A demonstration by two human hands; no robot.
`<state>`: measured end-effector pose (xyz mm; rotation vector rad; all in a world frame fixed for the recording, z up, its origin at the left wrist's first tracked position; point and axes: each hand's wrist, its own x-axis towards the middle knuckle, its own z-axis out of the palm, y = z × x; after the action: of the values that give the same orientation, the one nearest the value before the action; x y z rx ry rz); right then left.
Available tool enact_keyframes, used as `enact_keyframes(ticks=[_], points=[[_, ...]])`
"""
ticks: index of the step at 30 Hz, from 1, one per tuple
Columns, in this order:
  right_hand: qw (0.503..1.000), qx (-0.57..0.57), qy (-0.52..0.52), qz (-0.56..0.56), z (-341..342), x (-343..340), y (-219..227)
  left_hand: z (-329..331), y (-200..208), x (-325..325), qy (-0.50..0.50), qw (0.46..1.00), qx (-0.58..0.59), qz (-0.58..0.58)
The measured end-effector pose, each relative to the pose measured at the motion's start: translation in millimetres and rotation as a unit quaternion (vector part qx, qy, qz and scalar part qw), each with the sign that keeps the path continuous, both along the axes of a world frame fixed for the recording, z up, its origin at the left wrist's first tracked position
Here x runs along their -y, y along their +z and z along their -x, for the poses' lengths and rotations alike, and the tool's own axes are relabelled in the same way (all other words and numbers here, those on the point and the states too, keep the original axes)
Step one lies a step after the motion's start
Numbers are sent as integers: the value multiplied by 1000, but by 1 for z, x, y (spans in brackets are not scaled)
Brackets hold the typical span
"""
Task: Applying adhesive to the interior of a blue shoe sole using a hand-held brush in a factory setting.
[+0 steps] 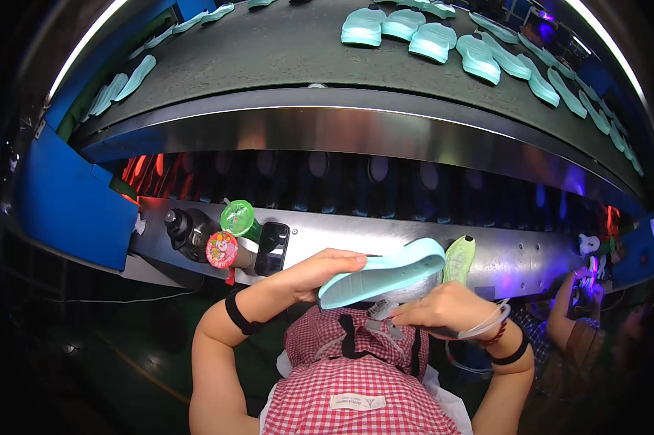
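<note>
In front of my apron I hold up a pale turquoise shoe sole [381,274], tilted with its hollow side partly showing. My left hand [325,270] is closed on its left end, the thumb lying along the upper edge. Just below the sole's right end is my right hand [449,310], its fingers pressed together. A small greyish piece shows at those fingertips, too unclear to name. A pale green sole [459,259] lies on the metal ledge [519,262], behind my right hand.
Several turquoise soles [479,59] lie on the dark conveyor belt [269,61] beyond its metal rail [327,119]. A dark bottle [187,233], a green-lidded cup [240,217], a red-topped cup [222,250] and a phone [272,249] sit on the ledge's left. Another person's arm [565,308] shows at right.
</note>
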<state>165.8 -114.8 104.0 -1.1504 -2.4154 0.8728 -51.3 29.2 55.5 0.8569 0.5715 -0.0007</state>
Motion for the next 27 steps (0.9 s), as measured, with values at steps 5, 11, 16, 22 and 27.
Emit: enact_keyframes(ticks=[5, 11, 16, 22, 27], points=[[995, -34, -95, -8, -11, 0, -6, 7, -2, -1, 18, 999, 23, -23], [935, -268, -217, 81, 17, -6, -18, -2, -12, 10, 83, 993, 81, 29], [868, -321, -359, 122, 44, -20, -34, -8, -25, 14, 121, 990, 68, -33], [866, -239, -434, -70, 45, -39, -47, -9, -31, 15, 199, 967, 74, -139], [822, -262, -470, -187, 36, -44, -63, -8, -33, 20, 249, 957, 136, -56]])
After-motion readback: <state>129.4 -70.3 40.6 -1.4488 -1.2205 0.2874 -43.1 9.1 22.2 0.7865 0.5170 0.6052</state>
